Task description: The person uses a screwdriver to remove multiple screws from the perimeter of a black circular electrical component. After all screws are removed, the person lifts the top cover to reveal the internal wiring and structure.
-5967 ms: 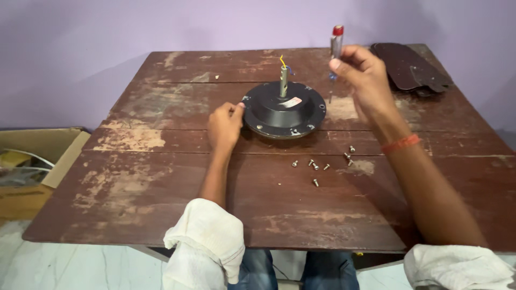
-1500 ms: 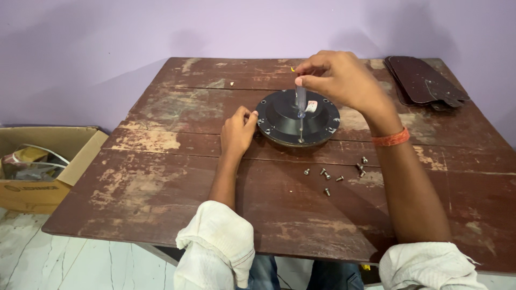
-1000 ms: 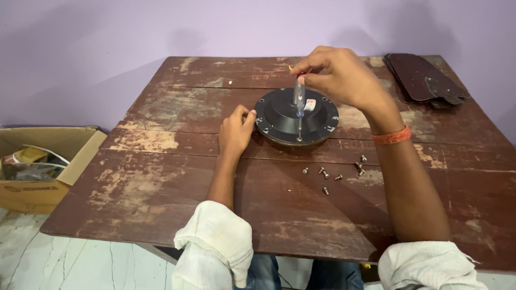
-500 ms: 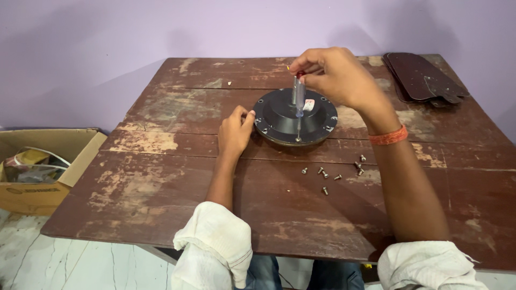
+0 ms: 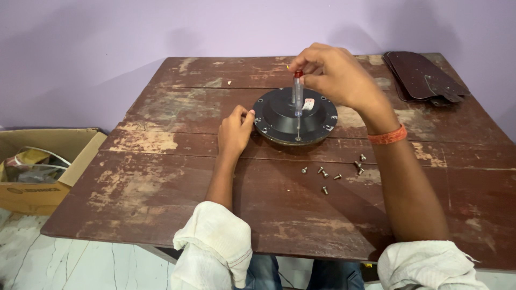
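Right hand (image 5: 336,75) pinching a red-capped screwdriver (image 5: 297,102) upright over the black round motor housing (image 5: 295,115), left hand (image 5: 235,129) curled, steadying its left rim, loose screws (image 5: 330,173) lying nearer the desk's front edge.

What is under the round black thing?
The round black motor housing sits on the worn wooden table. Its underside is hidden. A screwdriver stands on its rim.

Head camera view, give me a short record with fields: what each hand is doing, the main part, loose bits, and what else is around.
Left hand: rests on the table, fingertips at the rim of the round black motor housing
Right hand: holds a clear-handled screwdriver upright, tip down at the housing's near rim
Loose bits: small screws on the wooden table
Far right: dark blades
Floor, left: open cardboard box
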